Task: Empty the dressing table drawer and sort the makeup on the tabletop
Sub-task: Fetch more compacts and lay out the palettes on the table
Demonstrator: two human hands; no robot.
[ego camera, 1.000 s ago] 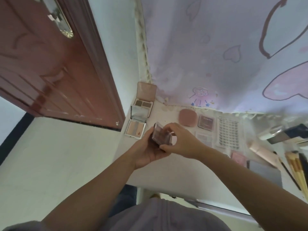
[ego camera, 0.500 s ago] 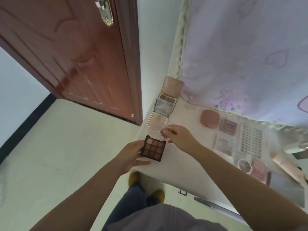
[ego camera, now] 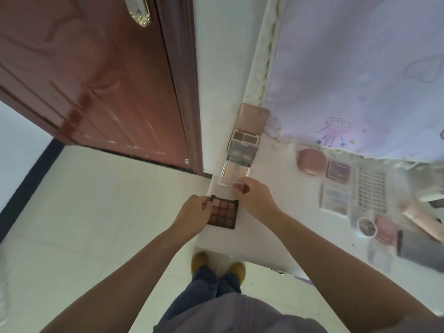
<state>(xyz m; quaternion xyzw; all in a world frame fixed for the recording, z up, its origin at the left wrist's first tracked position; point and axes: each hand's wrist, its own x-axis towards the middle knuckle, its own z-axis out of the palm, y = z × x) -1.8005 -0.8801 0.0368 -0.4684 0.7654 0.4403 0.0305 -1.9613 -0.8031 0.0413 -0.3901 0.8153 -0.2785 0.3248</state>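
Under the left hand (ego camera: 193,213), the eyeshadow palette's (ego camera: 223,214) left edge is hidden.

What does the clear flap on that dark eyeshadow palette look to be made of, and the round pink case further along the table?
The clear flap looks like thin glossy plastic: the white tabletop shows through it, with pale glare. The right hand pinches it; the left hand holds the eyeshadow palette. The round pink case looks like smooth satin plastic, softly shaded, though metal is possible.

grey case (ego camera: 422,249) cut off at right edge.
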